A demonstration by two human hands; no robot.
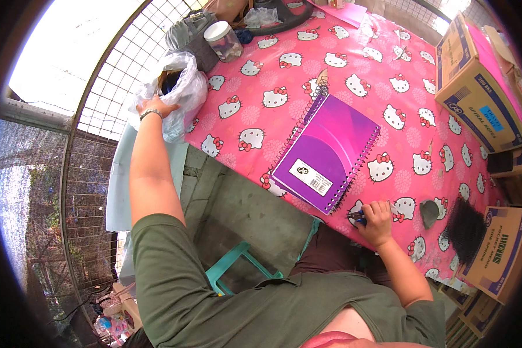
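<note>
Two bare hands, one at either side of a purple spiral notebook point(336, 136), the landmark for all places below. The notebook lies on a pink cat-patterned tablecloth point(284, 75), with wire coils along both its left and right sides.

Item: right hand point(376, 222), just off the notebook's near right corner. Fingers curled around small pliers point(358, 217) with dark handles; the handles sit beneath the fingers and the head points left, toward that corner.

Item: left hand point(156, 108), well to the left of the notebook, a bracelet at the wrist. It rests on the near side of a white plastic bag point(188, 93), thumb spread apart; whether the fingertips pinch the plastic, cannot tell. Dark contents show in the bag's mouth, beyond the fingers.

Item: clear jar with white lid point(223, 42), far left of the notebook, next to a grey fabric bag point(192, 40).

Item: black wire pile point(467, 232), right of the notebook, against a cardboard box point(499, 249).

Item: grey-green scrap point(429, 213), between notebook and wire pile.
</note>
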